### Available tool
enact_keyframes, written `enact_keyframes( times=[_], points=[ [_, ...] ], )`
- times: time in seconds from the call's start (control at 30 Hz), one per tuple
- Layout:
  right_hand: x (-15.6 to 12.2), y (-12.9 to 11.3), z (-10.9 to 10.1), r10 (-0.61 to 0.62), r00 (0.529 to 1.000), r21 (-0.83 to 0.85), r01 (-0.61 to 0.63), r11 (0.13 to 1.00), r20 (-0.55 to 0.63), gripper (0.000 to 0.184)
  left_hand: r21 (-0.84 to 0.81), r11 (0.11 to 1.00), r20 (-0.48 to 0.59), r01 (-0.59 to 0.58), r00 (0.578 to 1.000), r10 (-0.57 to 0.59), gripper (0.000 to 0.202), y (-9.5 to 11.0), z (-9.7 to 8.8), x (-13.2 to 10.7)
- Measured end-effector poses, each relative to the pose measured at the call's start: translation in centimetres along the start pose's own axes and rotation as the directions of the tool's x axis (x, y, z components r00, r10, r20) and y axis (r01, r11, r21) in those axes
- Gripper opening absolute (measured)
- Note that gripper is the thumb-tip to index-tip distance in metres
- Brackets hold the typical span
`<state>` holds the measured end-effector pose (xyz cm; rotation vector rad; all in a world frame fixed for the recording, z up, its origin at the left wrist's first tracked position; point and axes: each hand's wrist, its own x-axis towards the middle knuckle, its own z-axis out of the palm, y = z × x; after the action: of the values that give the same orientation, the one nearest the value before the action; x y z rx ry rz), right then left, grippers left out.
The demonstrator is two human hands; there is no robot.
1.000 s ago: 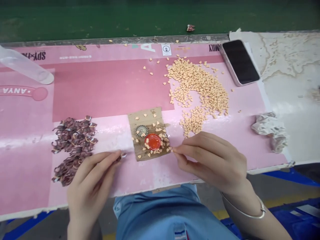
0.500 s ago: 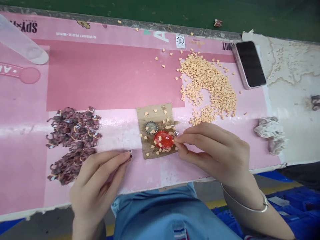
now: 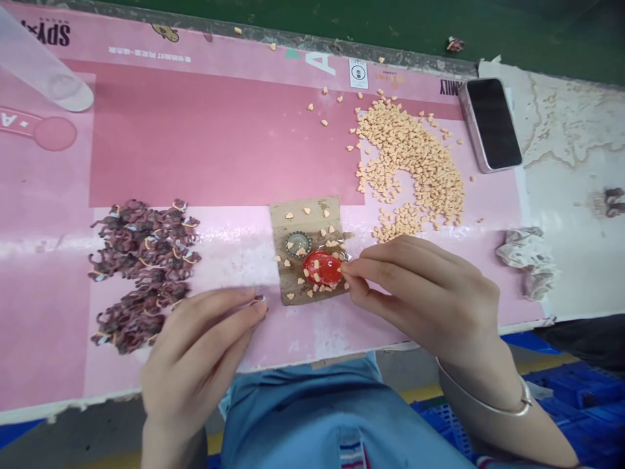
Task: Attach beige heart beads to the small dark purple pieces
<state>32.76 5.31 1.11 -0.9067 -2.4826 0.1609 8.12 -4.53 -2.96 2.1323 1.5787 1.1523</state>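
Observation:
My left hand (image 3: 200, 358) is pinched around a small dark brown figurine (image 3: 258, 300), mostly hidden by the fingertips. To its left lies a pile of similar brown figurines (image 3: 146, 251), some with pale bands. My right hand (image 3: 424, 293) pinches a tiny cream-coloured piece (image 3: 340, 269) at the right rim of a glossy red dish (image 3: 322, 268). Several such pieces are in and around the dish. It rests on a brown cardboard square (image 3: 280, 215), beside a metal bottle cap (image 3: 298, 243).
A heap of cream-coloured pieces (image 3: 415, 150) spreads beyond my right hand. Further right are a phone (image 3: 491, 124) and a crumpled white cloth (image 3: 530, 260). A translucent plastic strip (image 3: 53, 71) lies at the far left. Blue crates (image 3: 576, 391) stand below the table edge.
My left fingers have shifted around the brown figurine, showing more of its top, and moved slightly right. My right hand keeps its pinch at the dish rim. The view has shifted a little.

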Motion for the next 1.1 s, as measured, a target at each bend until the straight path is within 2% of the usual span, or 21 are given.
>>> enact_keyframes(
  times=[0.07,0.13,0.27,0.37,0.53,0.63,0.73,0.87,0.97,1.1],
  points=[
    [0.0,0.0,0.0,-0.02,1.0,-0.019,0.02,1.0,0.009,0.018,-0.002,0.999,0.033,-0.033,0.999,0.033,0.028,0.0,0.1,0.2],
    [0.0,0.0,0.0,-0.019,1.0,-0.033,0.02,0.999,0.017,0.019,0.002,1.0,0.02,-0.025,0.999,0.025,0.027,0.0,0.2,0.1],
    [0.3,-0.1,-0.4,-0.008,1.0,-0.019,0.008,1.0,-0.004,0.02,-0.084,0.994,-0.061,0.065,0.996,-0.07,0.024,0.6,0.3,-0.3],
    [0.6,-0.7,-1.2,0.025,0.999,0.029,-0.024,0.999,-0.048,0.023,-0.143,0.984,-0.086,0.111,0.989,-0.124,0.014,1.6,0.6,-0.4],
    [0.2,-3.1,-1.8,0.12,0.992,0.269,-0.122,0.955,0.025,0.017,-0.058,0.998,-0.157,-0.003,0.988,-0.006,0.013,3.6,1.6,0.4],
    [-0.2,-4.1,-1.0,0.175,0.985,0.373,-0.167,0.913,0.013,0.017,-0.012,1.0,-0.174,-0.003,0.985,0.0,0.018,4.0,1.8,0.6],
    [-0.4,-4.3,0.1,0.169,0.986,0.411,-0.152,0.899,-0.006,0.016,-0.019,1.0,-0.168,-0.005,0.986,0.001,0.018,4.1,1.6,0.5],
    [-0.4,-4.3,0.9,0.144,0.988,0.402,-0.111,0.909,-0.055,0.015,-0.022,0.999,-0.186,-0.027,0.982,0.022,0.017,4.2,1.5,0.7],
    [-0.6,-4.7,0.9,0.127,0.989,0.335,-0.094,0.937,-0.079,0.012,-0.006,0.999,-0.202,-0.036,0.979,0.034,0.02,4.2,1.6,0.8],
    [-0.9,-5.5,0.8,0.076,0.994,0.247,-0.054,0.967,-0.082,0.013,0.048,0.999,-0.202,0.014,0.979,-0.004,0.023,4.1,1.7,0.4]
  ],
)
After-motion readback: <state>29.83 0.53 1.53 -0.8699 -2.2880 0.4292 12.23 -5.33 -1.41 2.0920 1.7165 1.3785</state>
